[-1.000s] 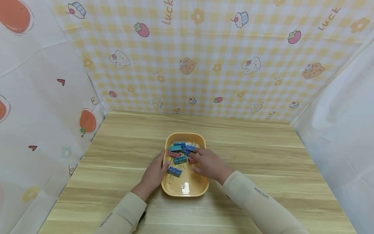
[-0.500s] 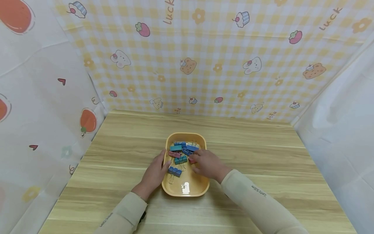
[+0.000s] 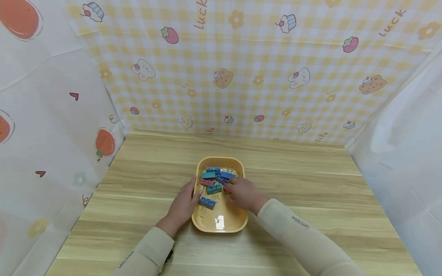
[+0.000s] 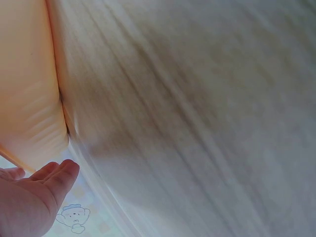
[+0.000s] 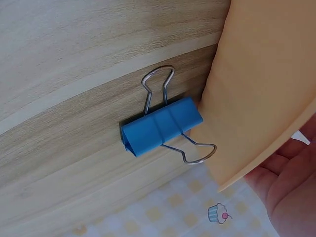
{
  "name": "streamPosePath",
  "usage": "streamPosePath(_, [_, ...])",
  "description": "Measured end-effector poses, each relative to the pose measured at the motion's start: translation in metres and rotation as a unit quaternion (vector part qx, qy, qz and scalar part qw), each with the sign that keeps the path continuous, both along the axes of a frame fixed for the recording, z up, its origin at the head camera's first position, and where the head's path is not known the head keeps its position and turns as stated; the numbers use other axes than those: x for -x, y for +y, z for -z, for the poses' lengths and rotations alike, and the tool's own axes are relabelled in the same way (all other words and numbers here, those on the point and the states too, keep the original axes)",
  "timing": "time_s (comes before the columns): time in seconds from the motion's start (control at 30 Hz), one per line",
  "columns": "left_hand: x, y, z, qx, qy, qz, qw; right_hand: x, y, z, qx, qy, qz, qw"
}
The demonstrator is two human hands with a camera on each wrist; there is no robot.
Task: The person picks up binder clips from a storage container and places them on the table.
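A yellow-orange tray (image 3: 221, 226) holds several binder clips. My left hand (image 3: 183, 203) grips its left wall, thumb over the rim and fingers along the outside; in the left wrist view the hand (image 4: 39, 202) lies against the outer wall. Inside the tray, my right hand (image 3: 245, 193) pinches a pink binder clip (image 3: 226, 188), mostly hidden by the fingers. Left of it lie a teal clip (image 3: 214, 189) and another pink clip (image 3: 207, 182). A blue clip (image 3: 207, 202) sits lower left. More blue clips (image 3: 228, 175) crowd the far end.
Outside the tray, a blue binder clip (image 5: 162, 126) lies on the wooden table (image 5: 64, 113), close to the tray wall (image 5: 256, 89); the right arm hides it in the head view. A checked cloth (image 3: 221, 99) hangs behind the table, with white cloth (image 3: 62, 126) at the left.
My right fingers have drawn in around the pink binder clip, and the right forearm has shifted slightly left. The left hand keeps its hold on the tray.
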State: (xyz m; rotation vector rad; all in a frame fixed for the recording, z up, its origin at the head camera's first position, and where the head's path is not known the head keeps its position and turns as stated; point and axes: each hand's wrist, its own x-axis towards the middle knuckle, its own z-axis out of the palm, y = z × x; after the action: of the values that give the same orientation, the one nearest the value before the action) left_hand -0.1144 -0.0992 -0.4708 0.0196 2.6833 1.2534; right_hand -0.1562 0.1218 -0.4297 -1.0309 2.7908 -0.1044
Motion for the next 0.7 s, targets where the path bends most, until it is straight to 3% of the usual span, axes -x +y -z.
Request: streamPosePath(0.7, [0.001,0.002,0.000,0.002,-0.003,-0.005,1.0000,0.008,-0.014,0.014,-0.060,-0.015,0.022,0.998])
